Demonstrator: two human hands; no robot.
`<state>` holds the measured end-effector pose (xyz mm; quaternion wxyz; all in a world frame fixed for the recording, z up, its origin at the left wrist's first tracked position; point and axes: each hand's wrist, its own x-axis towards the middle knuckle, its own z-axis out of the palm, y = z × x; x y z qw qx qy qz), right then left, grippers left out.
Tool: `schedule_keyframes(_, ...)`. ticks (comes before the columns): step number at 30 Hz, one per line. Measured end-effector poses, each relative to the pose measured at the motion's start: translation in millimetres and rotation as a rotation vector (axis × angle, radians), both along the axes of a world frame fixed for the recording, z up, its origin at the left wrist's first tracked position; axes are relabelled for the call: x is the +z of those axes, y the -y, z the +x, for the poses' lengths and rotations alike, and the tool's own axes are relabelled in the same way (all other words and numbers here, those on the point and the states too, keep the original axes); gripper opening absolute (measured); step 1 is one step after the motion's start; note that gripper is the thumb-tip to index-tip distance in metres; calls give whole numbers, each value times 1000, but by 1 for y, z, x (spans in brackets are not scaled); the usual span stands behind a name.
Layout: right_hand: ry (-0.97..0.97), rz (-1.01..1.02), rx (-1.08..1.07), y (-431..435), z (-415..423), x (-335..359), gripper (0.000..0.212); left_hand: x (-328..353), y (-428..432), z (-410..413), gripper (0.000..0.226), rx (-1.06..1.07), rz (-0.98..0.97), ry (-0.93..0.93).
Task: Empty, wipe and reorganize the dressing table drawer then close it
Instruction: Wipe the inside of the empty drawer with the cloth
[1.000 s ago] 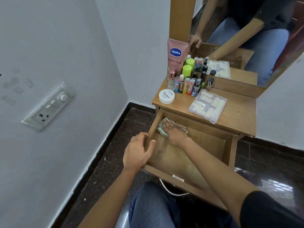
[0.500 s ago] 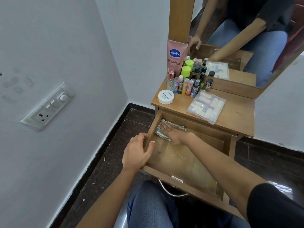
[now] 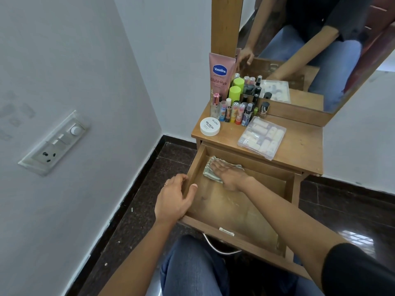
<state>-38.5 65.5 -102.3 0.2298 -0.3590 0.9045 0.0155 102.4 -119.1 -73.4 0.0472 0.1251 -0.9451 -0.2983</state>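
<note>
Left hand (image 3: 173, 201) clasps the left wall of the open drawer (image 3: 235, 212), thumb inside, probably to steady it against the wiping push. Right hand (image 3: 227, 175), fingers straight and flat, presses a folded cloth (image 3: 209, 170) onto the drawer floor near its back left corner. Bottles (image 3: 237, 112), white jar (image 3: 210, 126) and clear box (image 3: 261, 137) stand on the tabletop (image 3: 301, 144), evidently set out for wiping.

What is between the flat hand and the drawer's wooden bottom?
A folded cloth lies there, pressed by the right hand onto the floor of the drawer near its back left corner; the head view shows it.
</note>
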Motion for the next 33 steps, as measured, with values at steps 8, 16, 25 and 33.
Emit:
schedule_keyframes(8,29,-5,-21,24,-4,1,77,0,1,-1,40,-14,-6,12)
schedule_keyframes(16,87,-98,159,12,28,1,78,5,-2,1,40,8,-3,10)
schedule_keyframes(25,64,-18,-31,28,14,8,77,9,-3,0,36,28,9,9)
schedule_keyframes(33,79,-137,140,23,65,-5,77,9,-4,0,35,41,15,14)
